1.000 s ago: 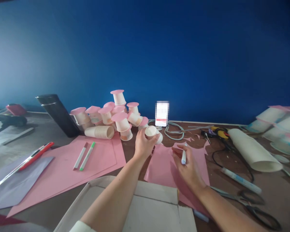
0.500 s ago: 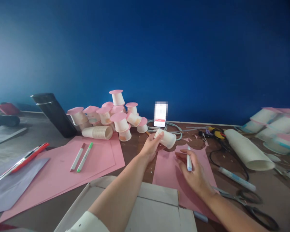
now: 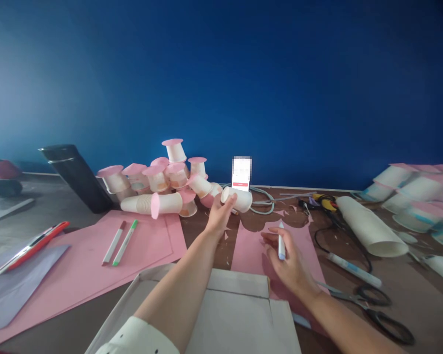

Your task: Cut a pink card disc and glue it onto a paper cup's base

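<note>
My left hand is closed around a white paper cup, tilted on its side in the air near the phone. My right hand pinches a white marker above a pink sheet with a scalloped far edge. Left of the held cup stands a pile of paper cups topped with pink paper discs. At its front, one disc-topped cup lies on its side against a stack of nested cups.
Scissors, a tube and a glue stick lie at right, with more cups behind. On the left are pink sheets, two markers, a cutter and a black bottle. Cardboard lies in front.
My left hand has moved left with the cup, toward the pile. A disc-topped cup at the pile's front has toppled from upright onto its side. The right hand still holds the marker.
</note>
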`<state>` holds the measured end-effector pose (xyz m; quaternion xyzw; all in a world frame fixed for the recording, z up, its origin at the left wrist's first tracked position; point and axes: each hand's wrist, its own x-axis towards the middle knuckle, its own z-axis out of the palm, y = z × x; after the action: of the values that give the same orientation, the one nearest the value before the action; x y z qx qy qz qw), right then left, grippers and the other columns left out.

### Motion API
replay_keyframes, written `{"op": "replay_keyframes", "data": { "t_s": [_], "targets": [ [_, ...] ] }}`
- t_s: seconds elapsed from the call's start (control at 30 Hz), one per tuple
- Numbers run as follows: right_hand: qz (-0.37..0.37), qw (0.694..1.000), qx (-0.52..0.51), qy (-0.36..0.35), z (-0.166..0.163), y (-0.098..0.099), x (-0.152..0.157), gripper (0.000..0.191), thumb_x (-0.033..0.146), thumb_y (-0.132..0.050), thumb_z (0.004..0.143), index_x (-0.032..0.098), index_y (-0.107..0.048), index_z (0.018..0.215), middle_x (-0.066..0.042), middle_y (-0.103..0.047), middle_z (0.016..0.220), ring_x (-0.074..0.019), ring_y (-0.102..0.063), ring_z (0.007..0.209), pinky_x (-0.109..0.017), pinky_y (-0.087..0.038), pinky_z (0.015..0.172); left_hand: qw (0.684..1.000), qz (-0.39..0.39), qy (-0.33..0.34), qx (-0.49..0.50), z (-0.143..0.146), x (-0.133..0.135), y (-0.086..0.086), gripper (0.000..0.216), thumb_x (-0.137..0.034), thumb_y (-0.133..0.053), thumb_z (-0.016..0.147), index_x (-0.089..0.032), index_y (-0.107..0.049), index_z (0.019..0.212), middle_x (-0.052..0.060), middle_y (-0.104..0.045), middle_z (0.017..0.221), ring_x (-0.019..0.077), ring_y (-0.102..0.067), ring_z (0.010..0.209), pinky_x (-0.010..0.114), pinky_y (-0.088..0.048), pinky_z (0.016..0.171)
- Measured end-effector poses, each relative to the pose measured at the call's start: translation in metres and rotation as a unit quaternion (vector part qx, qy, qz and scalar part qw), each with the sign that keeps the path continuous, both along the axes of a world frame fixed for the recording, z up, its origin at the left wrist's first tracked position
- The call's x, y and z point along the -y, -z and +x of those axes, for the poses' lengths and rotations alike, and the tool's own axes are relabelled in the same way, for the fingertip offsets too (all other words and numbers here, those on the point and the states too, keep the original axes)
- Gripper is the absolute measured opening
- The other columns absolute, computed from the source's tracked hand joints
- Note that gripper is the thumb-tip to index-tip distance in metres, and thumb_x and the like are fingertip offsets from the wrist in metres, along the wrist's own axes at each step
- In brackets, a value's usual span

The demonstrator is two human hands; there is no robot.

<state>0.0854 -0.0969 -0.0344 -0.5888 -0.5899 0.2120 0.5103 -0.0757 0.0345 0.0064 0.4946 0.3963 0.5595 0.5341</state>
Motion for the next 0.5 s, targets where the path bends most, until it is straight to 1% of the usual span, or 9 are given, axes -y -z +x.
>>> {"op": "replay_keyframes", "data": {
  "t_s": [0.13,0.23,0.3,0.4,0.5],
  "targets": [
    [-0.016,1.000,-0.022,-0.008,-0.006,-0.005,-0.004,0.035,0.027,-0.058,0.082,0.025,-0.047,0.114,-0.010,-0.070,0.108,-0.0242,-0.068,0.101,-0.045,-0.053,0.092,0.999,0.010,0.004,-0.034,-0.004,0.007,-0.006,0.057,-0.059,-0.072,0.069,-0.017,-0.063,0.108,0.006,-0.066,0.089,0.0176,-0.062,0.079,0.028,-0.049,0.074],
    [-0.031,0.999,-0.041,0.002,-0.016,-0.011,-0.010,0.034,0.026,-0.058,0.081,0.025,-0.049,0.114,-0.009,-0.070,0.106,-0.0247,-0.068,0.101,-0.046,-0.052,0.091,0.996,0.020,-0.011,-0.082,-0.009,0.011,-0.011,0.055,-0.059,-0.072,0.069,-0.018,-0.064,0.105,0.006,-0.067,0.089,0.0194,-0.063,0.081,0.030,-0.049,0.075],
    [-0.034,0.999,-0.042,0.003,-0.021,-0.013,-0.015,0.035,0.026,-0.058,0.081,0.025,-0.049,0.115,-0.008,-0.070,0.106,-0.0245,-0.068,0.101,-0.046,-0.052,0.091,0.994,0.032,-0.026,-0.105,-0.015,0.013,-0.012,0.054,-0.057,-0.073,0.069,-0.018,-0.064,0.106,0.006,-0.068,0.093,0.0205,-0.063,0.084,0.030,-0.049,0.075],
    [-0.023,0.998,-0.049,-0.017,-0.021,-0.010,-0.025,0.037,0.029,-0.060,0.082,0.025,-0.048,0.117,-0.008,-0.071,0.104,-0.0244,-0.068,0.101,-0.045,-0.053,0.090,0.992,0.058,-0.033,-0.107,-0.025,0.014,-0.009,0.052,-0.053,-0.072,0.073,-0.018,-0.062,0.110,0.006,-0.068,0.096,0.0202,-0.063,0.087,0.029,-0.049,0.075],
    [-0.010,0.997,-0.070,-0.029,-0.016,-0.002,-0.033,0.034,0.033,-0.058,0.086,0.024,-0.047,0.118,-0.008,-0.072,0.102,-0.0240,-0.068,0.100,-0.045,-0.053,0.090,0.989,0.076,-0.018,-0.124,-0.030,0.013,-0.003,0.054,-0.050,-0.073,0.073,-0.017,-0.060,0.113,0.006,-0.068,0.095,0.0196,-0.063,0.084,0.029,-0.049,0.075]
  ]
}}
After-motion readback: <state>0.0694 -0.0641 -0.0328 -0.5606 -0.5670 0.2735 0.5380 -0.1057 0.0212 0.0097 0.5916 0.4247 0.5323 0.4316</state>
